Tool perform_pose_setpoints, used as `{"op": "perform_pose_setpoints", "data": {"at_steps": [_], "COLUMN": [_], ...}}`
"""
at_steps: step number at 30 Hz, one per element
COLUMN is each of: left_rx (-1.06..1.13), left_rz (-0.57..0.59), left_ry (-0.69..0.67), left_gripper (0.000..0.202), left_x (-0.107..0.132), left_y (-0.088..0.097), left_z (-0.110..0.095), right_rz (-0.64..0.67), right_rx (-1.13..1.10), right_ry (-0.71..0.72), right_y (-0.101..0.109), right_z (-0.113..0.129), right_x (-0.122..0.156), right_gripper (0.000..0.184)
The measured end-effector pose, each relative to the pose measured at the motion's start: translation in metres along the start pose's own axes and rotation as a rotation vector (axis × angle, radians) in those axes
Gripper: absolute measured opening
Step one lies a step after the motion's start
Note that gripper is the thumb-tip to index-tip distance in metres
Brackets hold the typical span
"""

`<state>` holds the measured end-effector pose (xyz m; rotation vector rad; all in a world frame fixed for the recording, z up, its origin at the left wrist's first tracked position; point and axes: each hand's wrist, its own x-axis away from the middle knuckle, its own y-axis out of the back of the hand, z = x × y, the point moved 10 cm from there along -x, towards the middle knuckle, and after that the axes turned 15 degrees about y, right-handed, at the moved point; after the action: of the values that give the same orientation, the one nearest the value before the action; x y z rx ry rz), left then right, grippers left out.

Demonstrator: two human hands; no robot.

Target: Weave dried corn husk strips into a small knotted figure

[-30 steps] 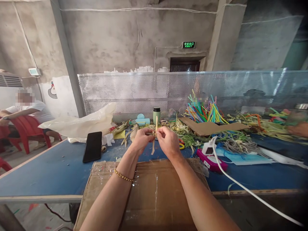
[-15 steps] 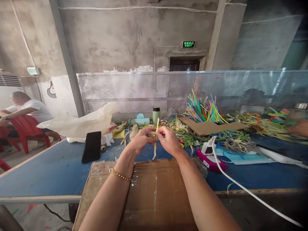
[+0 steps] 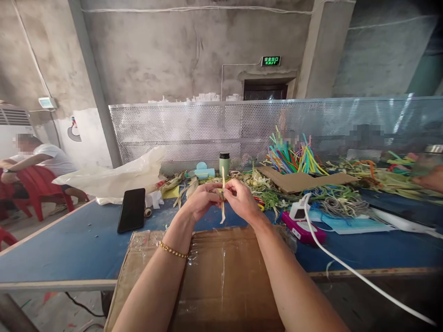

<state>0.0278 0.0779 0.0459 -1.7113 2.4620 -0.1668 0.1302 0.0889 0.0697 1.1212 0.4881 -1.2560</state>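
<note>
Strip [image 3: 222,215] is midair between the two hands, above the table [image 3: 55,249], just beyond the far edge of the box [image 3: 224,276]. One end points up, in line with the bottle [image 3: 224,164] behind; the other hangs below the fingers, its tip bent.

Right hand [image 3: 241,199]: thumb and index pinch the strip near its middle. Left hand [image 3: 205,201]: thumb and fingers closed on it from the other side; whether a second piece is also in this grip is hidden. Judgement: two pinches set close together steady a thin, limp piece and leave both ends free. Fingertips nearly meet, which suggests fine control over a short length.

Box lies under both forearms; contact cannot be confirmed, though it could serve as a rest. Husks [image 3: 258,179] lie scattered behind the hands, presumably kept within reach as stock.

Phone [image 3: 131,210] lies left of the box, well apart from the hands. Power bank [image 3: 304,229] sits to the right with charger [image 3: 298,211] beside it; the cable [image 3: 349,267] runs off toward the near edge, apart from the right forearm, likely so as not to snag.
</note>
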Motion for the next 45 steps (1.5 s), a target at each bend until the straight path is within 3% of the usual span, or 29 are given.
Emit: {"op": "perform_pose_setpoints", "data": {"at_steps": [4,7,18,27,37,45], "left_rx": [0.028,0.044,-0.003,-0.22,-0.323,-0.311], "left_rz": [0.001,-0.037,-0.078,-0.187,-0.26,-0.241], "left_ry": [0.012,0.026,0.0,-0.06,-0.114,-0.161], "left_gripper": [0.046,0.049,0.045,0.05,0.044,0.042], "left_x": [-0.001,-0.001,-0.001,0.002,0.004,0.007], "left_y": [0.002,0.006,0.009,0.011,0.013,0.008], "left_z": [0.002,0.004,0.003,-0.002,-0.008,-0.016], "right_rz": [0.097,0.127,0.055,-0.005,-0.054,-0.106], "right_rx": [-0.261,-0.313,-0.223,-0.157,-0.165,-0.296], "right_ry": [-0.087,-0.122,-0.159,-0.216,-0.282,-0.329], "right_y": [-0.008,-0.008,-0.006,-0.002,-0.001,-0.005], "right_z": [-0.004,-0.004,-0.011,-0.025,-0.025,-0.022], "right_x": [0.003,0.006,0.006,0.009,0.011,0.012], "right_gripper": [0.014,0.018,0.013,0.005,0.002,0.002]}}
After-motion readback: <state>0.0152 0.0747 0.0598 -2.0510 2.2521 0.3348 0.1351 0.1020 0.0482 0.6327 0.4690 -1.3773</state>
